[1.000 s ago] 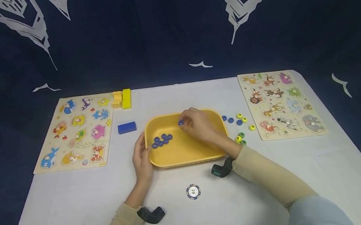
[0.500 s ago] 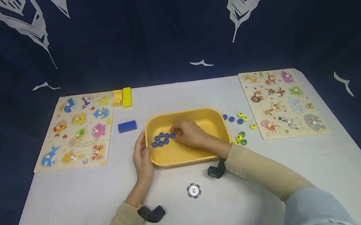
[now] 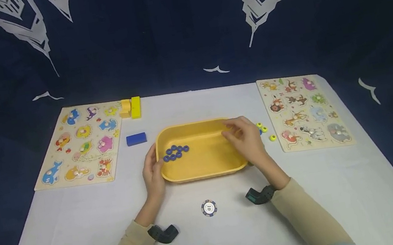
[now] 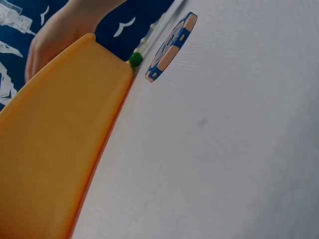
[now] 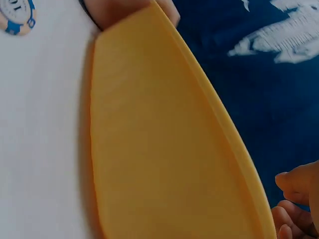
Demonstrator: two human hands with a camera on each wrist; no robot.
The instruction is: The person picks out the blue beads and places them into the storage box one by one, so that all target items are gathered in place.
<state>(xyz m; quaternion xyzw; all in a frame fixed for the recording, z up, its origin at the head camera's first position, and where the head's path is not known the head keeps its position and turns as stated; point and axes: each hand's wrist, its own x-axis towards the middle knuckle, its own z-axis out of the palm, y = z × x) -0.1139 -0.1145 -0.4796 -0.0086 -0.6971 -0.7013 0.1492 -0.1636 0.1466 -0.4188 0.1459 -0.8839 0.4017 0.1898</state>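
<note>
A yellow plastic tray (image 3: 206,159) stands in the middle of the table. Several blue ring-shaped beads (image 3: 173,157) lie together in its left half. My left hand (image 3: 153,176) holds the tray's left end, the thumb at the rim and the fingers along the outer wall. Over the right end of the tray is my right hand (image 3: 246,140), its fingers loosely bent with nothing between them. In the right wrist view, the right thumb (image 5: 291,179) shows apart from the fingers, beside the tray's rim. Yellow beads (image 3: 272,138) lie to the right of the tray; the right hand hides others there.
Animal puzzle boards lie on both sides, a left board (image 3: 77,148) and a right board (image 3: 305,114). A blue block (image 3: 136,139) sits left of the tray, with a yellow block (image 3: 135,107) farther back. A poker chip (image 3: 209,208) lies in front of the tray.
My right hand set a blue bead beside the others in the tray, let go of it and moved right to the tray's right end. The left hand stays on the tray.
</note>
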